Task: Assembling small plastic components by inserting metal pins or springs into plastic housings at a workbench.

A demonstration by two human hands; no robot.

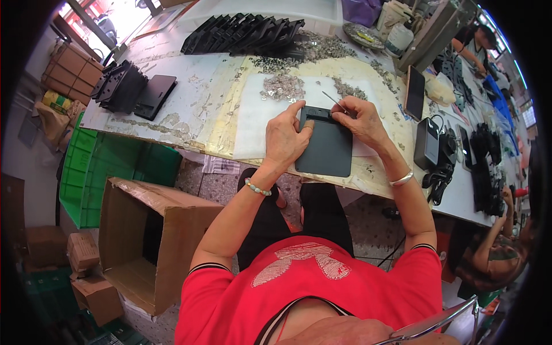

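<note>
A flat black plastic panel (324, 154) lies on a white foam sheet (251, 129) at the table's front edge, its recessed strip turned to the far side. My left hand (283, 138) grips the panel's far left corner, thumb over the recess and fingers along the edge. Pinched in my right hand (361, 122) is a thin metal rod-like tool (332, 100), slanting up and left; its exact kind is unclear. The right fingertips rest at the recess's right end and hide part of it. Just beyond the panel are small shiny metal pieces (283, 87) in loose piles.
A row of black plastic parts (241, 34) stands at the back, with another stack (121, 86) at left. A phone (414, 92) and a black box-shaped device (427, 142) lie at right. Below are an open carton (167, 230) and a green crate (77, 172). Other people sit at right.
</note>
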